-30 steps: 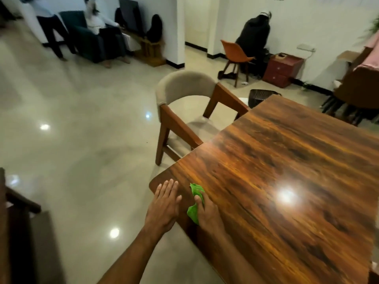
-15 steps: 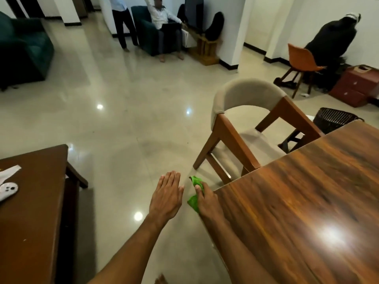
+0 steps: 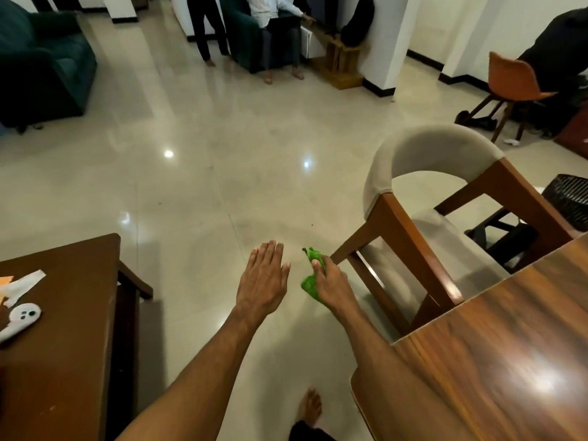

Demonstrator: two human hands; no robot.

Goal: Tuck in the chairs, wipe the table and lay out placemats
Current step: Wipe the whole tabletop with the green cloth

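Note:
The glossy wooden dining table (image 3: pixel 496 354) fills the lower right. A wooden chair with a beige curved back (image 3: pixel 426 154) stands at its far-left side, seat partly under the table edge. My right hand (image 3: pixel 331 283) is shut on a crumpled green cloth (image 3: pixel 310 281) and hovers over the floor, just left of the chair's front leg and off the table. My left hand (image 3: pixel 262 276) hangs beside it, flat, fingers apart and holding nothing. No placemats are in view.
A dark wooden side table (image 3: pixel 63 345) at lower left carries a white controller (image 3: pixel 19 319) and paper scraps. A black basket (image 3: pixel 569 198) sits behind the chair. An orange chair (image 3: pixel 512 81), green sofas and two people are across the tiled floor. My bare foot (image 3: pixel 310 409) shows below.
My view has swung left and both hands have left the table corner, now hovering over the floor beside the chair. The cloth stays in my right hand.

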